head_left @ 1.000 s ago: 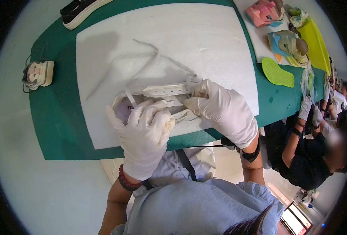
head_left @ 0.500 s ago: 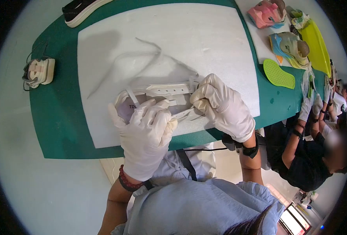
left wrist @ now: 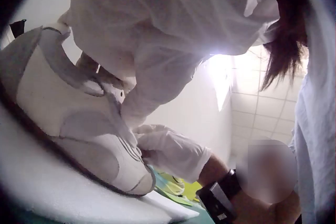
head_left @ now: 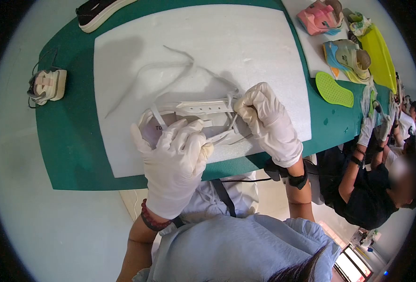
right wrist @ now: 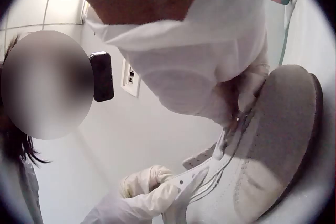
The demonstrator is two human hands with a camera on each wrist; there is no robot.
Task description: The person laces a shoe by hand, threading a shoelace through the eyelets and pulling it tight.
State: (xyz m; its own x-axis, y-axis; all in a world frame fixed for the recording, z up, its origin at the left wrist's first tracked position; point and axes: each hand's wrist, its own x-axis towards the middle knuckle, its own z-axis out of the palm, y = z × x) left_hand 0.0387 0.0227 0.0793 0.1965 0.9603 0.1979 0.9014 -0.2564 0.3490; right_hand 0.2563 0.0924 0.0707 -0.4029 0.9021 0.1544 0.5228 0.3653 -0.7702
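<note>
A white lace-up shoe [head_left: 203, 107] lies with its toe to the right and lettering on its insole [head_left: 150, 131]. My gloved left hand [head_left: 173, 155] lies over its near side; in the right wrist view that left hand [right wrist: 144, 192] pinches the eyelet flap [right wrist: 190, 179]. At the toe end of the lacing, my gloved right hand [head_left: 269, 122] has its fingers curled and pinches the lace [head_left: 232, 123] close by the lowest eyelets. The lace's long loose end [head_left: 188, 66] trails past the shoe's far side. In the left wrist view the shoe [left wrist: 79, 124] stands sole down.
Under the shoe is a white foam sheet [head_left: 245, 37] on a green table [head_left: 76, 160]. A small sneaker [head_left: 48, 88] sits left, a black shoe [head_left: 100, 13] at the back. Colourful shoes [head_left: 318, 19] and a lime insole [head_left: 334, 89] lie right, near another person [head_left: 363, 183].
My right hand has moved slightly to the right and away from me, its wrist turning more upright. A lace strand now shows drawn across the toe-end eyelets. The left hand has barely moved.
</note>
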